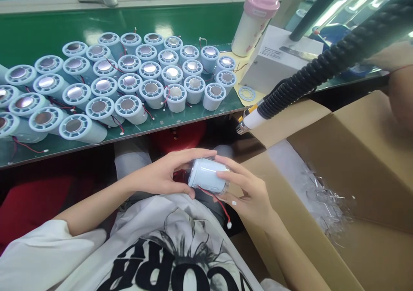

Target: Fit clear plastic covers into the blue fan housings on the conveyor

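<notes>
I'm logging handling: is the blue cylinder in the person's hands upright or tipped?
Tipped on its side: the blue cylinder runs lengthwise between the left hand and right hand, its rimmed end toward the left.

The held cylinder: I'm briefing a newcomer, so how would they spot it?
Find the green bench crowded with blue cylinders. Below its front edge in the picture, above the white shirt, is the held cylinder. Only this one is held, by the left hand and right hand.
</notes>
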`<state>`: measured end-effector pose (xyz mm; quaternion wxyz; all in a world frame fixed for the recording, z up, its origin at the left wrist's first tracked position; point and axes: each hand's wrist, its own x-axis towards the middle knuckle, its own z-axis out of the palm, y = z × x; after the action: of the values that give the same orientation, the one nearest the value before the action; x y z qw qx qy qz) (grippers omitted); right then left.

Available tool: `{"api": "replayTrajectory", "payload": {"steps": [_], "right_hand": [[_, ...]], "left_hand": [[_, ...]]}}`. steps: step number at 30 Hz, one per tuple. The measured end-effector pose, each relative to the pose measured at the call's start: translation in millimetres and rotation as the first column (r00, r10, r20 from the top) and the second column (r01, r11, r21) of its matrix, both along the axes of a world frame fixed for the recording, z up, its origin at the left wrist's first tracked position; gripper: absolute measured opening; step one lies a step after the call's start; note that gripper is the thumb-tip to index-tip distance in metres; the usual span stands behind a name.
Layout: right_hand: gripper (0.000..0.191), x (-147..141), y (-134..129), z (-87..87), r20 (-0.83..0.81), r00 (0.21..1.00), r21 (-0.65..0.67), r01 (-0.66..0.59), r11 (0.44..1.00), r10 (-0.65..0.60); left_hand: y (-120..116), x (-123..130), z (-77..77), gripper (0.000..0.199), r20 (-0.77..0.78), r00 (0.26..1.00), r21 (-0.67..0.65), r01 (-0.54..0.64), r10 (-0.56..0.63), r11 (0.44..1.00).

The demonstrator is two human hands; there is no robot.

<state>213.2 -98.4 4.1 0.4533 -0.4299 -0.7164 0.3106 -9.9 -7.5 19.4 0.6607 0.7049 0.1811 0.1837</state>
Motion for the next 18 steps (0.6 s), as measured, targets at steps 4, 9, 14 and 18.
{"api": "replayTrajectory", "payload": {"steps": [4,9,14,18], "right_hand": [[0.051,-1,-1,-0.3,-0.021,0.999,-0.034,-0.027,0.999,0.027],[0.051,2,-5,-4.7,-0.128,0.991,-0.144,-0.053,0.988,0.034],[0.056,5,-4,-7.3,-0.103,0.994,-0.109,-0.04,0.993,0.028],[0.054,3,-8,-12.0,0.021,0.999,0.106,-0.028,0.994,0.026]], "left_hand": [[1,-2,-1.7,0.082,0.029,0.999,0.055,0.02,-0.022,0.998],[-2,-4,0.7,0.081,0.004,1.0,0.035,0.009,-0.009,0.999],[-4,-1,5.3,0.077,-0.019,1.0,-0.065,0.009,-0.01,0.998],[-7,-4,6.5,0.065,-0.084,0.996,-0.178,-0.047,0.032,0.983]]}}
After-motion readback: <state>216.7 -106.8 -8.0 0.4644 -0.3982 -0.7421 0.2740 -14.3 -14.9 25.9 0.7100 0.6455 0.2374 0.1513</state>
